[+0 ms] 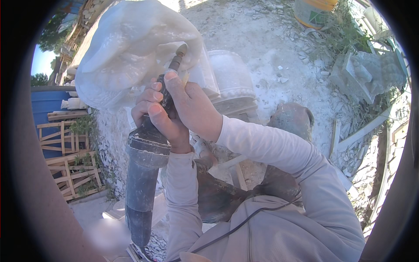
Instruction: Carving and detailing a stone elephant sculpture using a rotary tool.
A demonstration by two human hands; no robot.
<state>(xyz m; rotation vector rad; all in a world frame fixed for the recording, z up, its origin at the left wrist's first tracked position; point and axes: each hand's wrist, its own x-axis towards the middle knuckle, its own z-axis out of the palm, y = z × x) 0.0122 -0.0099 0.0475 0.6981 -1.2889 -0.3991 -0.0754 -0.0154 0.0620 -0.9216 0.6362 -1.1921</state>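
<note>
A black power grinder [144, 183], dusted white, runs from the lower edge up to a narrow shaft with a small rounded bit [181, 49]. My left hand [159, 120] grips its neck from underneath. My right hand [198, 107] is wrapped over the front of the tool, thumb along the shaft. The bit is over a pale, carved stone block [122, 48] with rounded, wavy surfaces; whether it touches cannot be told. Behind my hands stands a rounded white stone piece [229, 76]. A black cord [246, 220] crosses my lap.
At the left are a blue container [43, 105] and stacked wooden frames [61, 139]. A yellow bucket [314, 11] sits at the top right, with weeds, grey stone chunks [366, 74] and slats [366, 126] below it. White rubble covers the ground [262, 52].
</note>
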